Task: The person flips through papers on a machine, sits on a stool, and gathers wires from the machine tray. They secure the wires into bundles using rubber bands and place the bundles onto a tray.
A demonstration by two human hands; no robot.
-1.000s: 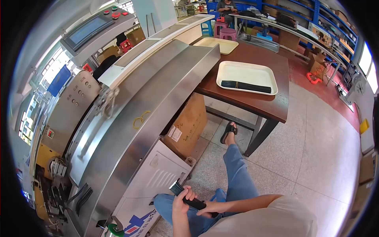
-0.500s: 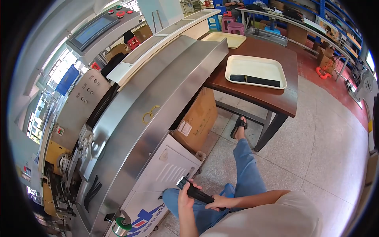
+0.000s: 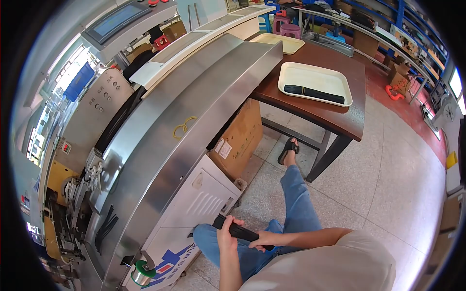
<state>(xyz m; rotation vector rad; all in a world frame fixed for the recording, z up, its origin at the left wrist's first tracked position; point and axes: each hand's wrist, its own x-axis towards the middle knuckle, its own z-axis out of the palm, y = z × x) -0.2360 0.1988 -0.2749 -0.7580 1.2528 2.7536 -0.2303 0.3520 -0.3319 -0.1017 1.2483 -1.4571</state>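
Observation:
Above my lap, both hands are closed around a thick bundle of thin black strips [image 3: 242,233]. My left hand [image 3: 226,234] wraps the bundle near its upper left end. Toward the lower right end, my right hand [image 3: 264,239] grips it, and a short dark tip sticks out beyond. A similar bundle of black strips [image 3: 315,94], with a yellow band round it, lies in a cream tray [image 3: 318,71]. On the steel trough [image 3: 160,140] to my left are yellow rubber bands [image 3: 183,128] and several loose black strips [image 3: 106,228].
The tray rests on a brown table [image 3: 357,116], with another cream tray [image 3: 286,44] behind it. Under the trough are a cardboard box [image 3: 240,140] and a white cabinet [image 3: 199,203]. A wire spool [image 3: 142,274] hangs at the trough's near edge. A control screen [image 3: 116,22] stands upper left.
The bundle in my hands has tipped, so its pale cut ends no longer face me. My left fingers have closed further round it. The view has shifted slightly.

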